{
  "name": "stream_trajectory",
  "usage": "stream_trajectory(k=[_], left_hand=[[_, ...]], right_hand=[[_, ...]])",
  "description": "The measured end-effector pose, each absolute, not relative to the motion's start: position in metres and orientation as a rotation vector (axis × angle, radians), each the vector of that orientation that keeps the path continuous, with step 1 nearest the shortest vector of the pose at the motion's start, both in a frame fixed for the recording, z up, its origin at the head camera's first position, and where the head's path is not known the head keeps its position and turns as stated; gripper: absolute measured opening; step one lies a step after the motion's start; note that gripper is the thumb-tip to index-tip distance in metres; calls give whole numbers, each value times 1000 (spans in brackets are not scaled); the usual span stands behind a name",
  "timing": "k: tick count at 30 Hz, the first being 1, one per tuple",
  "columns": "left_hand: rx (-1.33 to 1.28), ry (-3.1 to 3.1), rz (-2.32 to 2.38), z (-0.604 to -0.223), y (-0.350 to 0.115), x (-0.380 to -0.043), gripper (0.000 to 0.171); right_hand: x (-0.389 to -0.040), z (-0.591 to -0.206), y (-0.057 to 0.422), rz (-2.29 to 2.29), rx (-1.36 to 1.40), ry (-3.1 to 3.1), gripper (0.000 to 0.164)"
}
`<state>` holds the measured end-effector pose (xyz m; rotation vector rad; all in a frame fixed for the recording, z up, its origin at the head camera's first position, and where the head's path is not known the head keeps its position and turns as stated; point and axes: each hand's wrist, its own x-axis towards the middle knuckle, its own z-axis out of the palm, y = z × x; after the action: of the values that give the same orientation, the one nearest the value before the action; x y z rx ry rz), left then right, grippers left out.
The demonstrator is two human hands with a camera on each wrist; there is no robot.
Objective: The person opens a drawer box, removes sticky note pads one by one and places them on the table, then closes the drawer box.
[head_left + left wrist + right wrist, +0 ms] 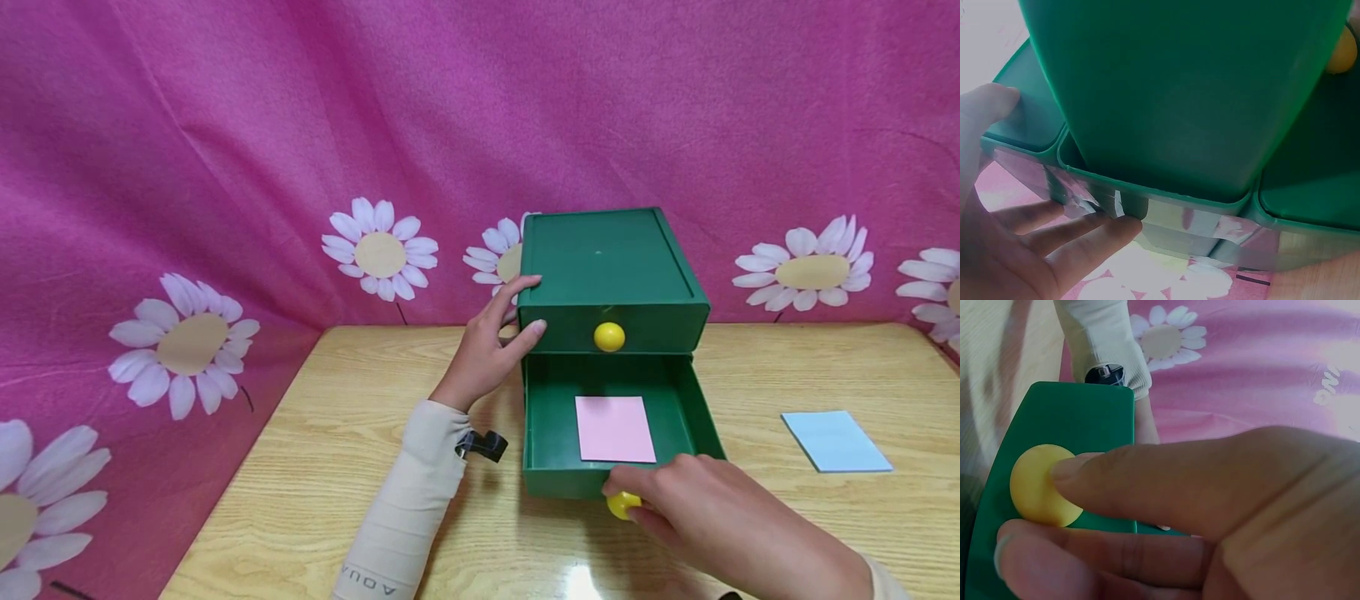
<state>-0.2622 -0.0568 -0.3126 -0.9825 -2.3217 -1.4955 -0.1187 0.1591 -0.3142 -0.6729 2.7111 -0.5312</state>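
Observation:
A small green drawer cabinet (607, 258) stands on the table. Its upper drawer is closed and has a yellow knob (609, 337). The lower drawer (558, 483) is pulled out, and a pink sticky note pad (615, 429) lies flat inside it. My left hand (483, 354) holds the cabinet's left front corner, thumb on the front and fingers along the side. In the left wrist view the fingers (1088, 247) touch the side panel. My right hand (697, 500) pinches the lower drawer's yellow knob (1044, 487) between thumb and fingers.
To the right of the drawer, a light blue sticky note pad (838, 442) lies on the wooden table (300, 467). A pink cloth (465, 108) printed with white daisies hangs behind the table and along its left side.

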Motion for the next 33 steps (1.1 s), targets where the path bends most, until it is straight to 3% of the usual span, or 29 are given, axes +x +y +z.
stream_trajectory(k=[23, 33], left_hand=[[-1014, -2323, -1508, -311, -57, -263, 52], [-999, -2331, -1500, -311, -59, -261, 52]], right_hand=[[-112, -297, 170, -497, -812, 2865, 32], [-115, -290, 166, -668, -860, 3081, 20]])
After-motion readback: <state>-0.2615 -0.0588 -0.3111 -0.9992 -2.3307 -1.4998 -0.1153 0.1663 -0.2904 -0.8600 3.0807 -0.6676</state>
